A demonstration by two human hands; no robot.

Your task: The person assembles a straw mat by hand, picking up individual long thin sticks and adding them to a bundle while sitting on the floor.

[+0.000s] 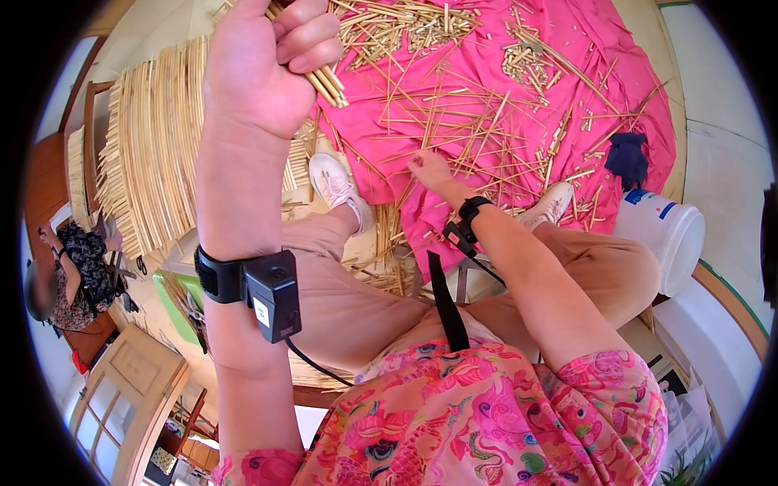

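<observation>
My left hand [292, 49] is raised at the upper left, its fingers wrapped round a small bundle of straw-coloured reed sticks [331, 87]. The ends of the bundle poke out below the fist, and its upper part runs out of view. Lower and to the right, my right hand [431, 168] is over a pink cloth [375, 174], its fingers drawn together beside loose thin sticks [486, 146]. Whatever lies between those fingers is too small to make out. Short cut pieces of stick [527, 65] lie in heaps farther back on the cloth.
At the left stands a wide panel of sticks laid side by side [154, 138]. A white bucket [677, 243] is at the right, with a dark blue cloth [627, 160] beyond it. A green stool [180, 304] is near my left arm. Another person [77, 267] sits far left.
</observation>
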